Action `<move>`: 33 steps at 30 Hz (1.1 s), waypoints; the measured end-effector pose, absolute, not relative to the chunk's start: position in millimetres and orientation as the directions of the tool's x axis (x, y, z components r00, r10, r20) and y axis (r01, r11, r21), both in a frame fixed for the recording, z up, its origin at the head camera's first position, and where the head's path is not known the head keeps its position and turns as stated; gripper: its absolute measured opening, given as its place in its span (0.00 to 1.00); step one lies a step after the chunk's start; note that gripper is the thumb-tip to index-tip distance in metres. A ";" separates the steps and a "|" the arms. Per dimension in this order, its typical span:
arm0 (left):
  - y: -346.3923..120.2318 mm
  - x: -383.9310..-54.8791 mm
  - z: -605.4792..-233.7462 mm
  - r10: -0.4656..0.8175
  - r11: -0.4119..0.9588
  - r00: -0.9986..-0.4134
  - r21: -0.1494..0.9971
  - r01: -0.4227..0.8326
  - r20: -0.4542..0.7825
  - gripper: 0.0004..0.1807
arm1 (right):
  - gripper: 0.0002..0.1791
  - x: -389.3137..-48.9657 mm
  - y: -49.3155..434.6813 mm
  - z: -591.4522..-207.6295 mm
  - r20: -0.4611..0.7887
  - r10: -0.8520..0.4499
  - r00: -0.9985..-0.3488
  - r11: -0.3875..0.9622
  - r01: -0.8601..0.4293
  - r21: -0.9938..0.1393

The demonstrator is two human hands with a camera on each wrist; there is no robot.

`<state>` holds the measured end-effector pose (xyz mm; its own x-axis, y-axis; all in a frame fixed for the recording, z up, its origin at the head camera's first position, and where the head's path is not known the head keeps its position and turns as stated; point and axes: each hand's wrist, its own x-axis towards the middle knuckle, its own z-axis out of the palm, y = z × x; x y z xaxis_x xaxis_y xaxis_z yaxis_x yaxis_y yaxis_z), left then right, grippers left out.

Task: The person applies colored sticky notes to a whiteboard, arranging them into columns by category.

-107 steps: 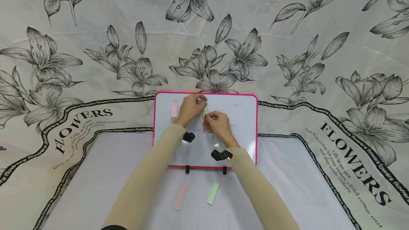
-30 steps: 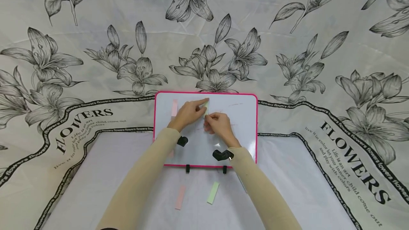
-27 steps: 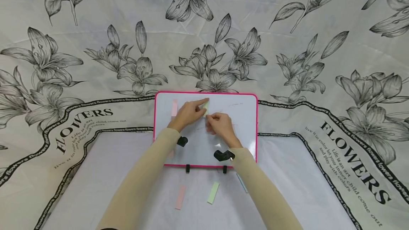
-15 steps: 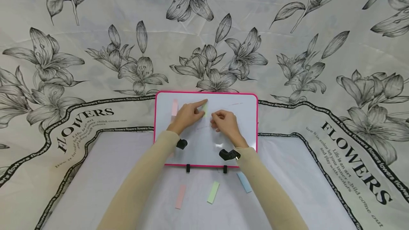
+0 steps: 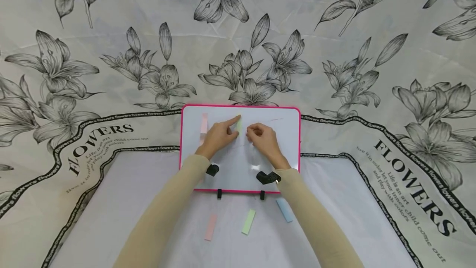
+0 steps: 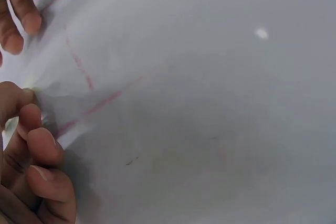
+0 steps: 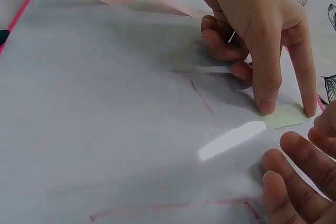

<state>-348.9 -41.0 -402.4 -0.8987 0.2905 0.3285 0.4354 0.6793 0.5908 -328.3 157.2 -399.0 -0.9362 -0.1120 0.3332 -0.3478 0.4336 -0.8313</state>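
My left hand [image 5: 219, 135] presses a light green paper strip [image 7: 286, 116] onto the whiteboard [image 5: 230, 173], index fingertip at its top and thumb at its lower end. In the left wrist view the other fingers [image 6: 44, 148] of that hand are curled. Just to the right of the strip, my right hand [image 5: 265, 140] hovers by the board with thumb and index finger close together. Nothing shows between its loosely bent fingers [image 7: 294, 177]. Pink strips [image 5: 204, 126] are stuck on the left side of the board, partly covered by the left hand and arm.
The pink-framed board stands on black feet [image 5: 219, 194] on a white cloth [image 5: 141, 193]. In front of it lie a pink strip [image 5: 210, 227], a green strip [image 5: 248, 222] and a blue strip [image 5: 284, 210]. Faint red marks [image 7: 202, 95] show on the board. Flower-printed fabric [image 5: 238, 32] hangs behind.
My right hand has let go of the green strip's lower end and moved right, uncovering the blue strip. My left index finger has straightened, with the thumb now at the lower end.
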 end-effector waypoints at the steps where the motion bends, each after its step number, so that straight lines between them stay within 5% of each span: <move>1: -40.5 -346.2 -403.6 0.291 0.679 -0.900 0.593 0.433 0.323 0.32 | 0.14 -327.1 157.6 -399.5 0.337 -0.114 -0.935 0.438 -0.352 -0.828; 14: -42.3 -288.8 -437.9 0.365 0.743 -0.896 0.500 0.444 0.254 0.30 | 0.15 -277.7 176.0 -411.9 0.339 -0.140 -0.930 0.482 -0.363 -0.798; 33: -71.1 -145.7 -501.9 0.479 0.671 -0.820 0.472 0.573 0.314 0.40 | 0.32 -128.3 219.8 -476.5 0.261 -0.351 -0.899 0.635 -0.434 -0.639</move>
<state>-145.7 -71.1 -501.9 -0.8196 0.4789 0.3143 0.5727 0.6705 0.4716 -128.3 219.8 -476.5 -0.8992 -0.3513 0.2608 -0.4335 0.6349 -0.6395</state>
